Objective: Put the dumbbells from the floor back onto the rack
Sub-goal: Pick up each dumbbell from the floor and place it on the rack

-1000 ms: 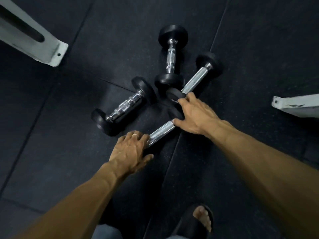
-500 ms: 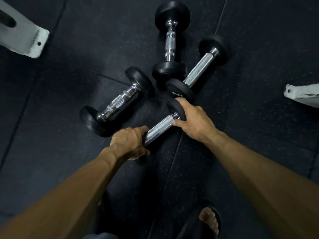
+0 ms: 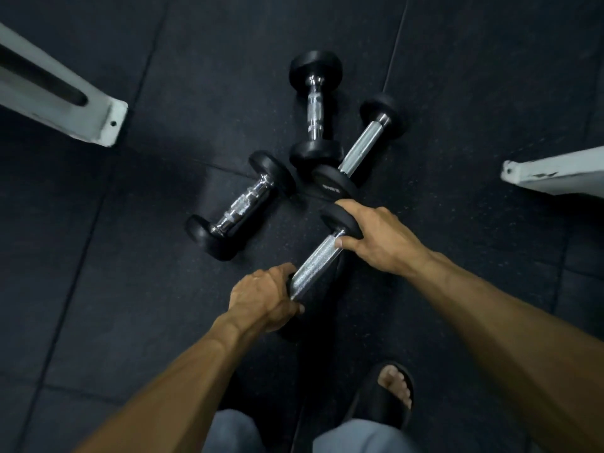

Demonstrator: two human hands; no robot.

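Basically both hands are on one dumbbell point(image 3: 316, 260), a straight-handled one lying diagonal on the floor point(image 3: 130, 256) w/ its near end toward the person. Left hand point(image 3: 261, 300) is curled round the near end, covering that head; right hand point(image 3: 372, 237) wraps over the far head, thumb tip on the knurled bar. Gripping by the ends rather than mid-handle prob. means it's heavy or being steadied for a two-handed lift, tho can't tell if it's off the floor yet.

Three other dumbbells lie just beyond, clustered: a contoured-handle one point(image 3: 242, 206) to the left, an upright-pointing one point(image 3: 315, 111) further out, and a second straight-handled one point(image 3: 358, 148) angled right, its near head just beside the held one's far head, so lifting straight up should avoid knocking it.

Pale metal frame feet, left point(image 3: 81, 103) and right point(image 3: 552, 173), prob. belong to the rack; its shelves aren't in view. A sandalled foot point(image 3: 390, 390) stands close behind
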